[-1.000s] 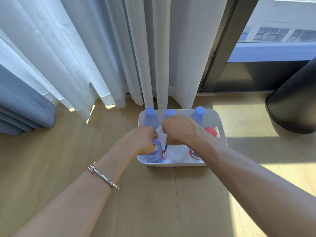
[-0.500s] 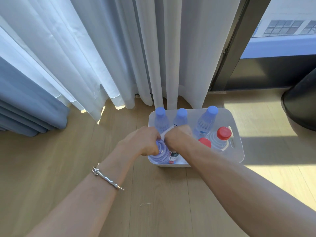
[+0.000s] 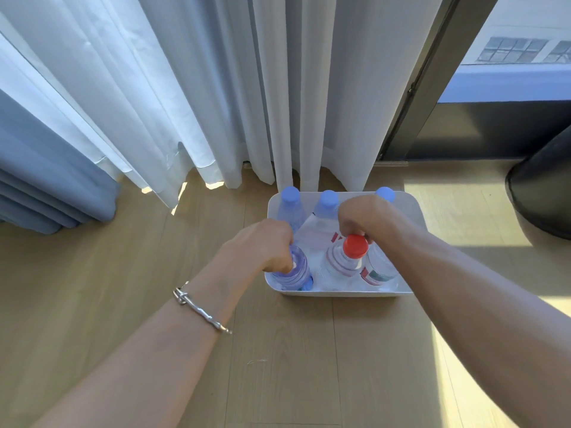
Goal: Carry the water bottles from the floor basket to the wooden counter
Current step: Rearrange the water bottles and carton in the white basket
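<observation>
**A:** Where are the bottles at this point?

**B:** All in the white plastic floor basket. It sits on the pale wooden floor, just in front of the white sheer curtains. Three blue-capped bottles stand along its far wall and three more fill the near row. None has left it yet, and the wooden counter isn't in view.

**A:** And the hands?

**B:** The left hand, with a silver bracelet on its wrist, has its fingers wrapped round the top of the blue-tinted ribbed plastic bottle in the near left corner. The right hand curls down over the neck of the clear bottle with the red-and-green label at the near right. That bottle's cap is hidden under the palm, so I can't say how firm the hold is.

**A:** What worries you?

**B:** The clear ribbed bottle with the red cap stands between the two, packed close to both. Lifting either neighbour at a slant could drag or tip it. A grip at the cap alone is thin purchase on a full bottle, and a slip would drop it onto the others. The basket looks light, so a bottle wedged against its neighbours might lift the near edge with it. The black round container off to the right is also something to mind when turning away with both hands full.
</observation>
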Demonstrator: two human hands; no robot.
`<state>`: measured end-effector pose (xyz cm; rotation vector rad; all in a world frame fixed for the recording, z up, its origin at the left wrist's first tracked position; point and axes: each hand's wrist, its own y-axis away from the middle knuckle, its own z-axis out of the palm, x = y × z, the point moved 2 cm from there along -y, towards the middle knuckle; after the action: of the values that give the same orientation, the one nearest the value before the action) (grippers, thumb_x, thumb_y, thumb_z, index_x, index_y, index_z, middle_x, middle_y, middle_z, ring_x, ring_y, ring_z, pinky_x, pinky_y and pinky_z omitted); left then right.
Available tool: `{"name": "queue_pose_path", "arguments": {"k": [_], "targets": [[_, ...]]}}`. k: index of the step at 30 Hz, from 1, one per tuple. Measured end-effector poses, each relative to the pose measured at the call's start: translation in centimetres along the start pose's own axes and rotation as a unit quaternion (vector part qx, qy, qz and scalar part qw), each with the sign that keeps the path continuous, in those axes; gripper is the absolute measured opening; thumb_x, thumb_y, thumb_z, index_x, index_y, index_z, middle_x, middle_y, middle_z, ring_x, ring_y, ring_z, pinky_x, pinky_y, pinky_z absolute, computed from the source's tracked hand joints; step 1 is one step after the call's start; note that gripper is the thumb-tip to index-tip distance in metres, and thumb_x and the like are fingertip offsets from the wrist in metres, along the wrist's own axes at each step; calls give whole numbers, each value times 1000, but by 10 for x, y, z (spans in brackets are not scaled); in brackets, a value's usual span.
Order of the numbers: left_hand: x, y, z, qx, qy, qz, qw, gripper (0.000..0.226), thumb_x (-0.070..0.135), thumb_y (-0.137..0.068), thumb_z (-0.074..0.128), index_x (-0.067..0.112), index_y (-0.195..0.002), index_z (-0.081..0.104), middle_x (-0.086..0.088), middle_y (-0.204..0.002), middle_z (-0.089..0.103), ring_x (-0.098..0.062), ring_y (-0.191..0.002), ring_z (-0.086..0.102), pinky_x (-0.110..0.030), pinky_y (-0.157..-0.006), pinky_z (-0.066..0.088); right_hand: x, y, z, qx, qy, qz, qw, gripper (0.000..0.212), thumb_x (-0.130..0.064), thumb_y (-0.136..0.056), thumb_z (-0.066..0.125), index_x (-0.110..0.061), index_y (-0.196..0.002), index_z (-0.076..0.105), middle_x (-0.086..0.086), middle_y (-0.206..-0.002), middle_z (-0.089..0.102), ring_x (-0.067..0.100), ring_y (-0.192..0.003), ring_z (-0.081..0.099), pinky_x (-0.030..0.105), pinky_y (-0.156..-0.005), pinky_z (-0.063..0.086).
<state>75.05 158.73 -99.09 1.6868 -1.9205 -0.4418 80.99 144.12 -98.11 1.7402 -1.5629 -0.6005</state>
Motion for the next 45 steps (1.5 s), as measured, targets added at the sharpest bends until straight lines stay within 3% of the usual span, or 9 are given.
{"name": "queue_pose_path", "arguments": {"k": [7,12,15,19,22,33,36,41,45], "targets": [[5,7,2,5,14,-6,1000,29,26,-81,60,18,-64,37,0,-65,40,-20,-65,43,-26,-53,33,6,21,-25,37,-35,-53,997,16,-5,-91,50,-2,-82,63,8,-72,66,19,-66,63,30,-84,55],[14,8,-7,-2,116,-10,993,45,41,-91,53,19,-130,45,-2,-110,59,-23,-96,55,-30,-77,43,-1,49,-50,126,-52,-138,981,17,-17,-89,51,-10,-76,60,4,-68,61,17,-56,55,23,-54,43],[11,0,-18,95,225,20,969,40,21,-93,47,21,-132,44,-4,-118,60,-23,-95,60,-33,-77,48,0,64,-60,205,-152,-204,945,23,-20,-88,45,-13,-66,49,4,-66,48,20,-60,41,27,-53,33],[5,-3,-24,89,506,33,857,38,14,-84,53,16,-122,47,-4,-116,59,-19,-98,54,-38,-70,48,11,66,-62,188,-408,-267,852,15,-16,-80,49,-11,-66,48,4,-66,47,15,-63,45,25,-57,36],[6,5,-25,43,665,18,745,78,24,-71,56,22,-146,35,-2,-137,51,-16,-128,44,-39,-97,41,22,66,-59,105,-569,-331,746,15,-9,-79,42,-10,-63,44,0,-57,49,8,-53,49,21,-56,39],[27,17,-37,36,686,119,716,52,12,-73,57,1,-124,56,-10,-107,64,-22,-99,62,-35,-84,53,38,79,-74,54,-815,-388,427,44,-8,-83,26,-15,-42,42,-1,-49,41,12,-45,43,21,-50,44],[21,18,-40,99,714,74,689,32,3,-80,68,7,-110,58,-6,-96,67,-20,-85,66,-30,-67,58,44,77,-74,74,-811,-374,444,42,-5,-80,29,-15,-42,42,-2,-48,41,10,-43,44,23,-48,45],[7,21,-45,157,747,2,646,39,6,-80,72,1,-116,59,-15,-105,70,-25,-83,68,-37,-72,59,47,67,-62,181,-524,-367,747,21,-7,-77,45,-13,-57,51,-1,-60,51,12,-63,47,30,-68,39],[13,23,-48,130,765,22,631,17,15,-85,67,6,-100,66,-8,-80,73,-19,-67,69,-31,-59,58,19,66,-49,163,-413,-354,823,18,-3,-87,50,-6,-71,58,7,-70,52,19,-71,47,33,-68,38]]}}
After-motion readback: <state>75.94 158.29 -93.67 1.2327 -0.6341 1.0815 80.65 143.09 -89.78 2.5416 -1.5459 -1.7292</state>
